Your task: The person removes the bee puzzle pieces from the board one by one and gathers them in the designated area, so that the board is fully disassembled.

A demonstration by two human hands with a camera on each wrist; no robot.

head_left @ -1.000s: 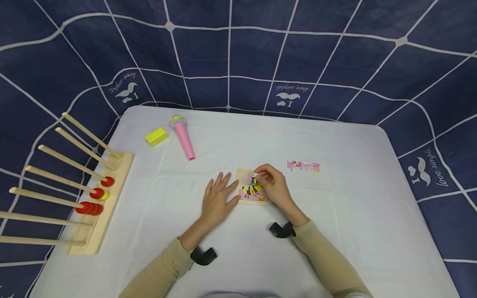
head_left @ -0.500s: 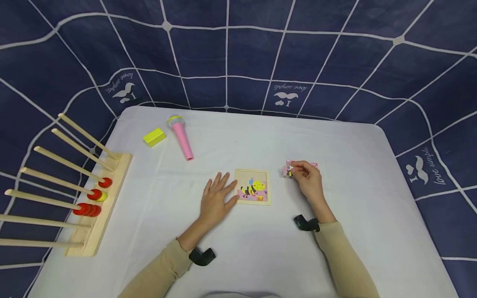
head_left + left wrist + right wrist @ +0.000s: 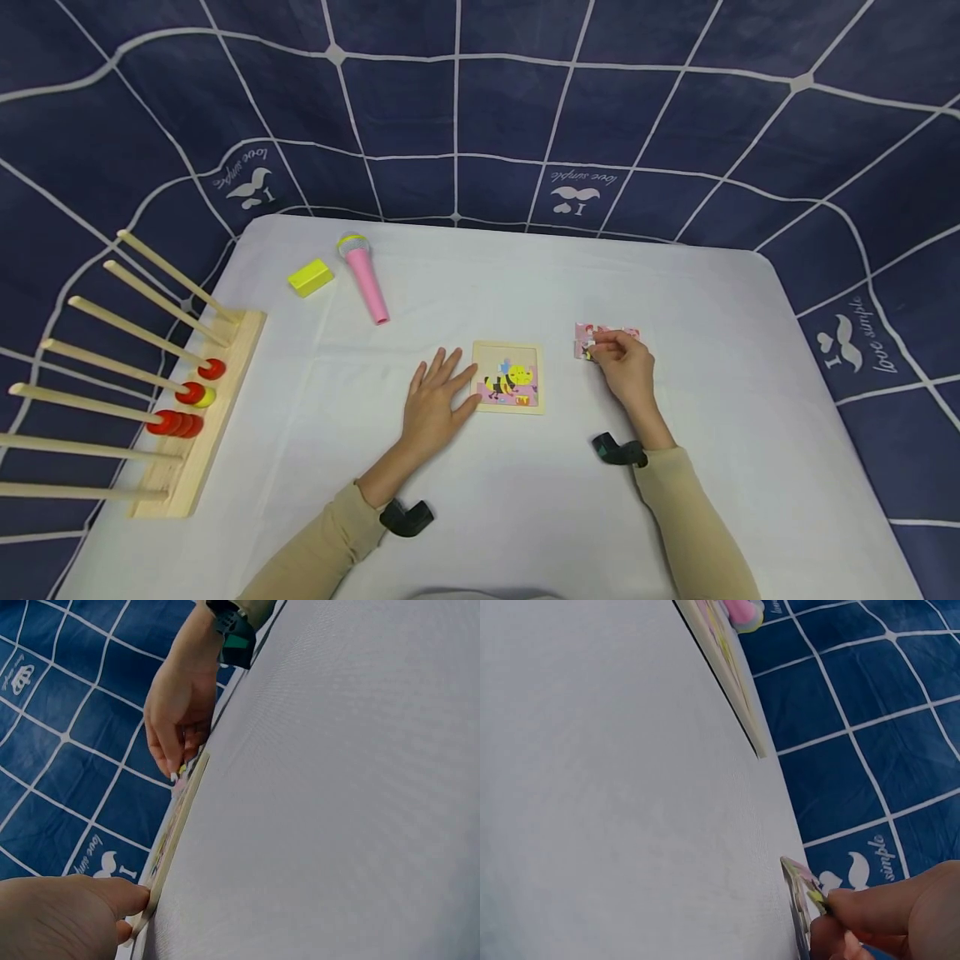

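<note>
A small wooden jigsaw puzzle tray [image 3: 487, 352] with a partly assembled yellow-and-black bee picture lies at the middle of the table; bare wood shows along its top. My left hand [image 3: 433, 410] rests on the cloth with fingers spread, its thumb and index fingertip at the tray's left edge. To the tray's right, my right hand [image 3: 628, 371] pinches a pink puzzle piece [image 3: 582, 350] with black and yellow print between thumb and index finger. Just beyond it lies a row of loose pink puzzle pieces [image 3: 588, 329], partly hidden by that hand.
A pink toy microphone [image 3: 367, 283] and a yellow block [image 3: 311, 277] lie at the back left. Along the left edge stands a wooden peg rack [image 3: 217, 375] with tall rods and several red and yellow beads. A blue checked cloth [image 3: 495, 108] hangs behind the table.
My right hand has moved from the tray rightward to the loose pieces, carrying the puzzle piece away from the tray's upper part. My left hand keeps its place.
</note>
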